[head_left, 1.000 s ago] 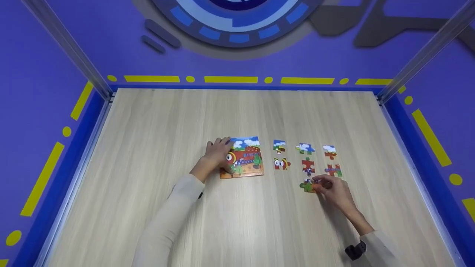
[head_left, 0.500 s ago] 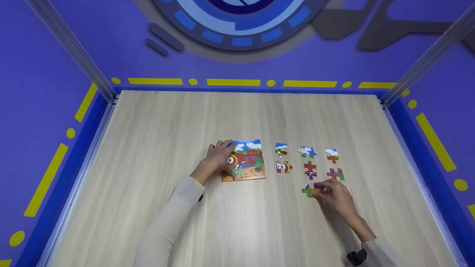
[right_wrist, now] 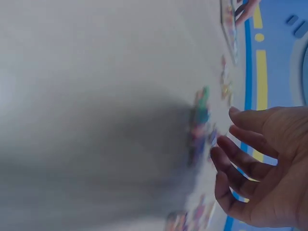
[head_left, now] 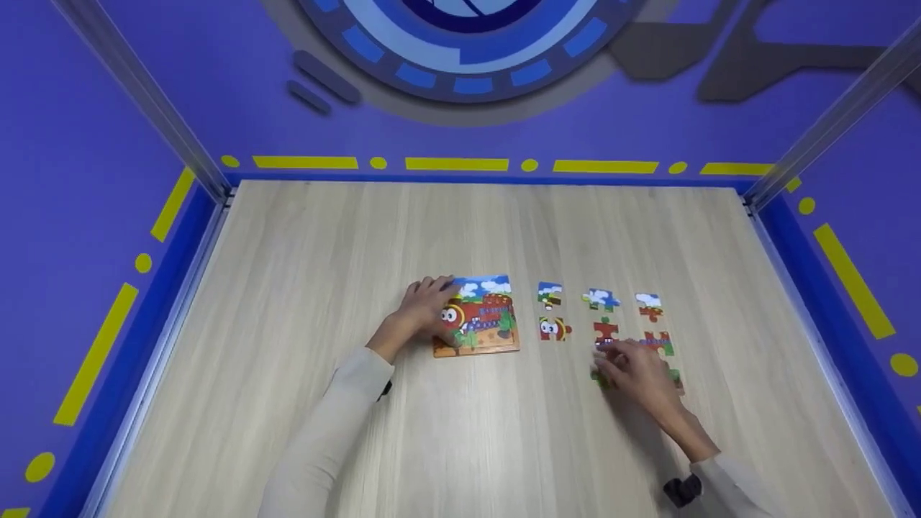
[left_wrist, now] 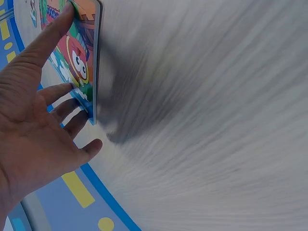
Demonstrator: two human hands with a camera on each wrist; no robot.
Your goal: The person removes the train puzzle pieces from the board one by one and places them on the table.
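A square picture board (head_left: 493,339) with a red train lies flat at mid-table. My left hand (head_left: 424,308) rests on its left side, fingers spread; in the left wrist view the thumb (left_wrist: 53,36) lies across the picture. My right hand (head_left: 640,374) hovers over the lower jigsaw pieces, its fingers loosely bent. The right wrist view shows its thumb and fingers apart with nothing between them. Beneath it, a jigsaw piece with green on it (head_left: 596,375) is mostly hidden, and another jigsaw piece (head_left: 675,377) peeks out on its right.
Right of the board, other jigsaw pieces lie in rough rows: a sky piece (head_left: 550,291), an eyes piece (head_left: 552,329), a cloud piece (head_left: 601,298), a red piece (head_left: 606,330), and two at the right, a cloud-and-red piece (head_left: 649,305) and a red-green piece (head_left: 658,344). Blue walls enclose the wooden table (head_left: 345,237).
My right hand has shifted left and slightly up, off an orange part of the lower pieces; a piece now shows on its right. My left hand stays on the board.
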